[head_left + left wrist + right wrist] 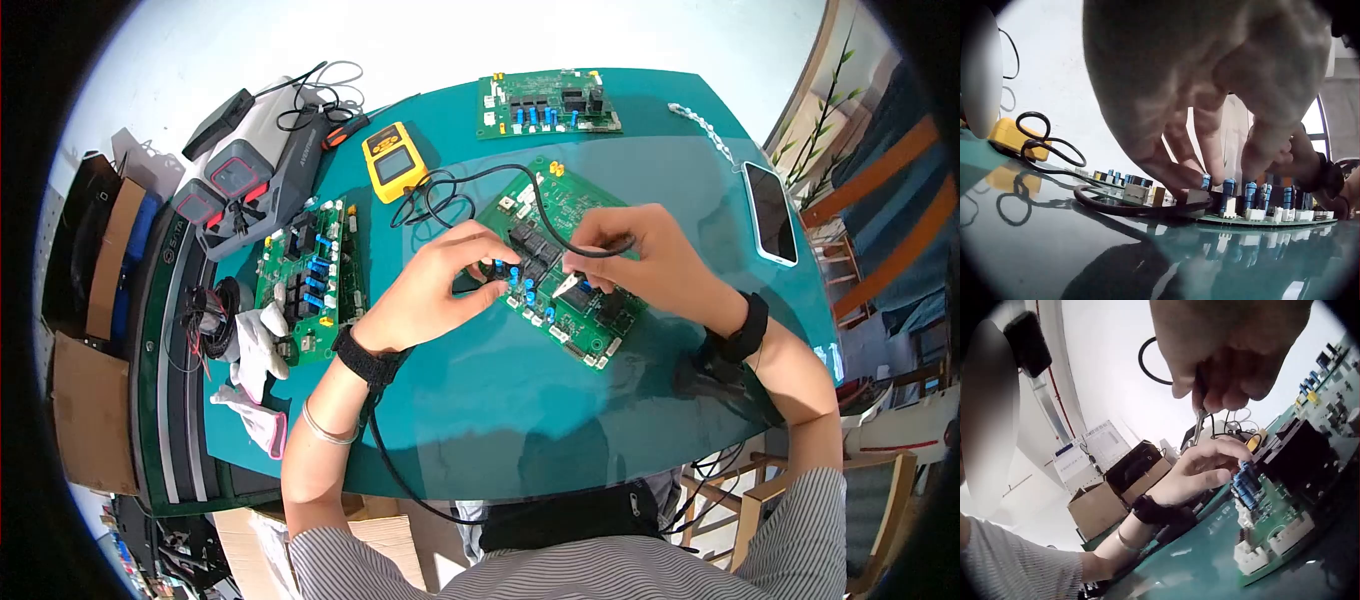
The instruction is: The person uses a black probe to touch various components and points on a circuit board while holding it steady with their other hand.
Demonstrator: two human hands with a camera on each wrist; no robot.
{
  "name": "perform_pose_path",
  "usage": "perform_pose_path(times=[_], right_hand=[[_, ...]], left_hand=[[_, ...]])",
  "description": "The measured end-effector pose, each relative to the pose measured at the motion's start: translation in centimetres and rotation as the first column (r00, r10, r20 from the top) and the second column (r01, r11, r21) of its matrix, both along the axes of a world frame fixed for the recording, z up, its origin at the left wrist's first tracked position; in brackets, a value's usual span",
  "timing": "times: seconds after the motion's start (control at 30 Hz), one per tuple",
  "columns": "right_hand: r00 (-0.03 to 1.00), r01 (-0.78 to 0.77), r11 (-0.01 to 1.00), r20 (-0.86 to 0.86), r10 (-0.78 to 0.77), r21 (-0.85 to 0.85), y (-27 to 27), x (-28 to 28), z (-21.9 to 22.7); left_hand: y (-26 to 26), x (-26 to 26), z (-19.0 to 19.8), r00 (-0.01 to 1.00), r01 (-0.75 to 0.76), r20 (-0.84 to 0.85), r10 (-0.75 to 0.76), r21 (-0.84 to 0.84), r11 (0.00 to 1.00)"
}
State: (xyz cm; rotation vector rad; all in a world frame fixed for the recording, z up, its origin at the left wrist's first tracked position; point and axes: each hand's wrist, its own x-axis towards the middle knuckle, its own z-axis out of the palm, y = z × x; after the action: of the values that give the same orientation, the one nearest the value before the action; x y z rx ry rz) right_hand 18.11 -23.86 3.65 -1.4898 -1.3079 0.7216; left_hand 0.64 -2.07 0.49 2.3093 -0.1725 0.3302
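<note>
A green circuit board (575, 335) with blue cylindrical parts and black blocks lies on the table under both hands. My right hand (645, 255) pinches a black test lead (540, 195), its silver metal clip (567, 286) pointing down at the board. On the board's left side my left hand (440, 285) has thumb and fingers curled down around the blue parts (1229, 187). A second black lead (1129, 209) runs in to its fingertips, where the lead's dark end is partly hidden. Behind the hands lies a yellow handheld meter (394, 162), with black cable looped beside it.
Another green board (550, 103) lies at the back of the table, and more boards (310, 280) at the left. White gloves (260, 350) and a grey-black machine (260, 165) are on the left. A phone (770, 213) with a bead strap lies at the right.
</note>
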Motion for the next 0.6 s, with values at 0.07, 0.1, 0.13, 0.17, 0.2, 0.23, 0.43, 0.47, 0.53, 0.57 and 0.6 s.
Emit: perform_pose_path(times=[0.07,0.1,0.13,0.17,0.2,0.23,0.43,0.47,0.53,0.57,0.6], right_hand=[[0.994,-0.036,0.999,0.099,0.035,0.009,-0.2,0.1,-0.1],[0.978,-0.074,0.997,0.199,0.07,0.012,-0.2,0.2,-0.3],[0.978,-0.073,0.997,0.197,0.069,0.014,-0.1,0.2,-0.7],[0.97,-0.12,0.989,0.221,0.098,0.085,0.1,0.2,-1.5],[0.961,-0.167,0.974,0.246,0.126,0.154,0.1,0.2,-2.0],[0.962,-0.164,0.974,0.244,0.123,0.155,0.1,0.1,-1.9],[0.975,-0.164,0.982,0.166,0.147,0.093,-0.1,-0.1,-1.5],[0.967,-0.194,0.975,0.189,0.172,0.108,-0.1,0.0,-1.6],[0.958,-0.225,0.967,0.21,0.196,0.122,-0.1,-0.1,-1.7],[0.952,-0.235,0.963,0.232,0.202,0.128,-0.1,-0.2,-1.8],[0.945,-0.246,0.96,0.254,0.207,0.134,-0.1,-0.3,-1.8]], left_hand=[[0.1,-0.1,0.1,1.0,0.015,0.017,-0.015,0.036,0.999],[0.0,-0.2,0.3,0.999,0.005,0.033,-0.009,0.126,0.992],[0.0,-0.2,0.5,0.999,-0.007,0.05,-0.004,0.215,0.977],[0.0,-0.2,0.4,0.999,-0.004,0.048,-0.006,0.217,0.976],[0.1,-0.1,0.3,0.999,0.003,0.049,-0.011,0.177,0.984],[0.1,-0.1,0.1,0.999,0.009,0.05,-0.016,0.137,0.991],[0.1,-0.2,-0.2,0.996,-0.084,0.046,0.076,0.197,0.977],[0.1,-0.2,-0.2,0.996,-0.083,0.045,0.075,0.197,0.977],[0.0,-0.2,-0.2,0.996,-0.083,0.055,0.073,0.217,0.973],[0.0,-0.1,-0.2,0.996,-0.082,0.053,0.072,0.217,0.973],[0.1,-0.1,-0.2,0.997,-0.071,0.057,0.06,0.209,0.975]])
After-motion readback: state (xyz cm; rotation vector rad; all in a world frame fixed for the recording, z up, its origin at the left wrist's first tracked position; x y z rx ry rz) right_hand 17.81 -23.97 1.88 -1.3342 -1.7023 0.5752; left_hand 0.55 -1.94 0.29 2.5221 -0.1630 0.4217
